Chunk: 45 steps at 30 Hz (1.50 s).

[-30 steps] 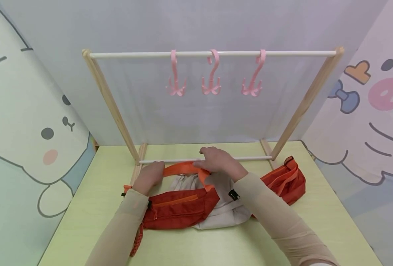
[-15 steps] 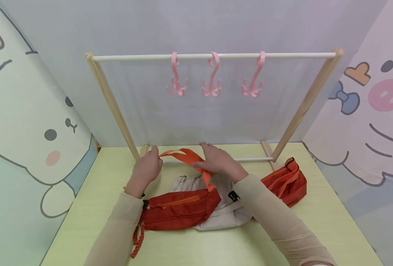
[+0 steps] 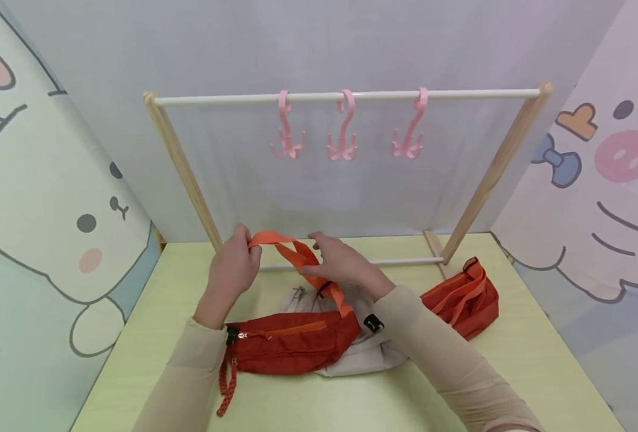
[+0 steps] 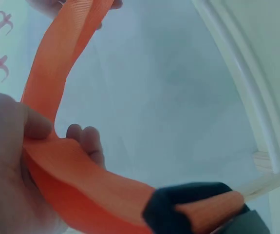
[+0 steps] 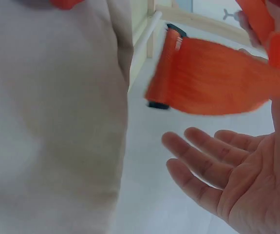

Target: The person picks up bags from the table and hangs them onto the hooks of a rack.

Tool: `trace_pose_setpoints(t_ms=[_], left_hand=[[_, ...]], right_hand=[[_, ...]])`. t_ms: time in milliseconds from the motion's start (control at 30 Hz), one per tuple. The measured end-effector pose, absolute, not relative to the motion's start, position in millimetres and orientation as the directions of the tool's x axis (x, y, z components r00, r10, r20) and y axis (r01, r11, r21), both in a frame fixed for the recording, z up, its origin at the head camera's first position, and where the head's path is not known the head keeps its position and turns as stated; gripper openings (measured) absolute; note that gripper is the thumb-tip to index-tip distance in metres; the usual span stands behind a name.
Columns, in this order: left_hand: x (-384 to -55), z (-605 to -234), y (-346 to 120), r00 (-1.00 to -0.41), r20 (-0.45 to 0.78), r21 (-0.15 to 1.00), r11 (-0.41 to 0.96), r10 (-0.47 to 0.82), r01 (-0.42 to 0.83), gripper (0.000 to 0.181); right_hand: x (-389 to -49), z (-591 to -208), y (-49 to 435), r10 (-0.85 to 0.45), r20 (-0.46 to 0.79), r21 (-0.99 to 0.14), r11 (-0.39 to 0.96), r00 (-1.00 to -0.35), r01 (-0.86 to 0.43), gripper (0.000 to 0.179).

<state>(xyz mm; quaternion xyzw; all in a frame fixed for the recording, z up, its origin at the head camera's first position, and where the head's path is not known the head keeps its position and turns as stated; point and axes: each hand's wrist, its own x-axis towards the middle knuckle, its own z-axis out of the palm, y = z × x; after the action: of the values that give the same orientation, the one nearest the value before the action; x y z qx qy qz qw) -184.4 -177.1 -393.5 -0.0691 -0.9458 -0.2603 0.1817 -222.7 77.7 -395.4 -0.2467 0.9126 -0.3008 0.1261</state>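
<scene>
A flat orange webbing strap [image 3: 297, 255] is held above a red fabric waist bag [image 3: 297, 351], itself laid near the middle of the pale yellow-green surface [image 3: 286, 408]. The strap is pinched by the left hand [image 3: 234, 264]; the thumb and fingers around it are shown more plainly in the left wrist view. The right hand [image 3: 343, 262] is held beside the strap; its palm, hidden in the head view, is revealed from the right wrist, with fingers loosely extended. Whether the strap is touched by it cannot be told. An off-white fabric bag [image 3: 370, 358] is partly covered by the waist bag. Behind, three pink plastic claw hooks [image 3: 346, 129] are hung from a white rod [image 3: 216, 99].
</scene>
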Motion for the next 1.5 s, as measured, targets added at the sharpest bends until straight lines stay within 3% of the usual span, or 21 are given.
trace_pose_setpoints(t_ms=[67, 267, 500, 633, 933, 1167, 1500], left_hand=[[-182.1, -389.0, -176.8, -0.908, 0.418, 0.482, 0.844, 0.014, 0.235, 0.008], [-176.2, -376.7, -175.9, -0.866, 0.499, 0.543, 0.793, -0.04, 0.276, 0.006], [-171.4, -364.6, -178.2, -0.823, 0.56, 0.597, 0.733, -0.092, 0.324, 0.008], [-170.2, -356.5, -177.3, -0.803, 0.585, 0.626, 0.695, -0.118, 0.354, 0.009], [-169.0, -341.6, -176.2, -0.769, 0.632, 0.592, 0.703, -0.101, 0.394, 0.032], [-168.0, -333.5, -180.4, -0.752, 0.654, 0.56, 0.723, -0.086, 0.404, 0.034], [-164.1, -317.3, -184.8, -0.745, 0.666, 0.512, 0.751, -0.041, 0.417, 0.035]], right_hand=[[-222.4, -395.1, 74.0, -0.541, -0.061, -0.629, 0.673, -0.839, -0.388, 0.083], [-220.9, -393.6, 66.6, -0.559, -0.015, -0.651, 0.635, -0.829, -0.416, 0.041], [-216.1, -385.7, 66.5, -0.557, 0.083, -0.692, 0.565, -0.826, -0.45, 0.023], [-213.6, -379.5, 68.1, -0.567, 0.076, -0.734, 0.525, -0.82, -0.431, 0.014], [-205.5, -367.8, 76.7, -0.609, 0.064, -0.756, 0.487, -0.791, -0.436, 0.012], [-198.9, -368.5, 90.4, -0.65, 0.086, -0.656, 0.533, -0.755, -0.534, 0.013], [-183.6, -351.1, 108.0, -0.638, 0.146, -0.663, 0.504, -0.756, -0.553, 0.021]])
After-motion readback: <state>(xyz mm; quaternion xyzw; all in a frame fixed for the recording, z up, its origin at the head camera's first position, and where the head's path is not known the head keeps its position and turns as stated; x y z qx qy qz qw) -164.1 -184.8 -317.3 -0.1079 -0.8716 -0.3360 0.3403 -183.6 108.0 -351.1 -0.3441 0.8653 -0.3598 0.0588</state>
